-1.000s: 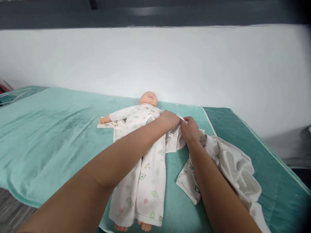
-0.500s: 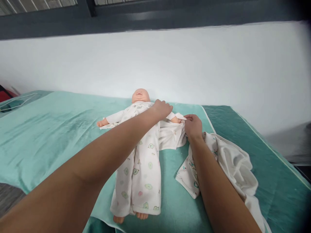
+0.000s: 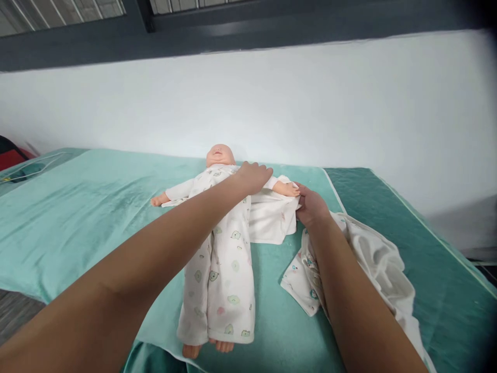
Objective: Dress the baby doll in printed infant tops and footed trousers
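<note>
A baby doll point(image 3: 220, 155) lies on its back in a white outfit point(image 3: 229, 290) printed with small green and pink figures. My left hand point(image 3: 254, 177) is closed over the doll's sleeved arm on the right side, near the shoulder; the fingertips are partly hidden. The doll's bare hand point(image 3: 286, 189) sticks out past the white cloth around it. Just beyond that hand, my right hand point(image 3: 310, 204) pinches the edge of the white cloth point(image 3: 274, 220), which spreads below the doll's arm.
Another white printed garment point(image 3: 382, 259) lies crumpled under my right forearm. A light green sheet point(image 3: 97, 207) covers the bed, with a darker green cover point(image 3: 419, 248) at the right. Behind stands a white wall point(image 3: 240, 103). Something red point(image 3: 11, 158) is at the far left.
The doll's hand now shows further out of the cloth, which has slipped back from it. My right hand has shifted slightly, while my left hand stays on the arm.
</note>
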Motion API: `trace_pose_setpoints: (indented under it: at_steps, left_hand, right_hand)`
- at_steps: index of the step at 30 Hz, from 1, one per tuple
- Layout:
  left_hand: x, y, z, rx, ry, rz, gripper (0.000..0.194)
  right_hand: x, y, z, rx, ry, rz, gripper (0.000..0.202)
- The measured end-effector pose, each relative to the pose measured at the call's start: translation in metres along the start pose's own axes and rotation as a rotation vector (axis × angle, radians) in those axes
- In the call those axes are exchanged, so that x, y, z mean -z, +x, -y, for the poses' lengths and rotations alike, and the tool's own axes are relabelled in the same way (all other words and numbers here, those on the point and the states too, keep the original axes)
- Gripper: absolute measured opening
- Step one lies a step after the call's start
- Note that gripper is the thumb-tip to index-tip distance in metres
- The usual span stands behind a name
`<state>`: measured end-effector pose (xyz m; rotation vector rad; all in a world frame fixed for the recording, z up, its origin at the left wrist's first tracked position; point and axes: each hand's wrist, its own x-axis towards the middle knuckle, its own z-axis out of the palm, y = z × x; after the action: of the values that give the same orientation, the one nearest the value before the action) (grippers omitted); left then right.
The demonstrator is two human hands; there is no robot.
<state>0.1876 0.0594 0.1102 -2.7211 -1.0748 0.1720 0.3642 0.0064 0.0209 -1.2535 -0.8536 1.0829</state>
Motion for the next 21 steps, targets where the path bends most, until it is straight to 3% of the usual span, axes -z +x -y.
trace_pose_setpoints:
  at_steps: [6, 10, 13, 16, 21]
  left_hand:
    - [-0.010, 0.005, -0.013, -0.008, -0.066, 0.021, 0.042]
    - [-0.007, 0.003, -0.016, 0.021, -0.092, 0.044, 0.041]
    - [-0.002, -0.012, -0.010, 0.058, -0.166, 0.019, 0.035]
    - [-0.004, -0.044, 0.002, 0.170, -0.347, -0.135, 0.031]
    - [-0.035, -0.102, 0.025, 0.452, -0.710, -0.528, 0.035]
  right_hand:
    - [-0.002, 0.001, 0.005, -0.020, 0.026, 0.090, 0.015]
    - [-0.001, 0.003, 0.003, 0.003, 0.019, -0.090, 0.020]
    - [-0.003, 0.004, -0.001, 0.060, -0.033, -0.232, 0.024]
    - [-0.006, 0.001, -0.003, 0.150, -0.150, -0.313, 0.023]
    - [-0.010, -0.005, -0.009, 0.373, -0.776, -0.261, 0.033]
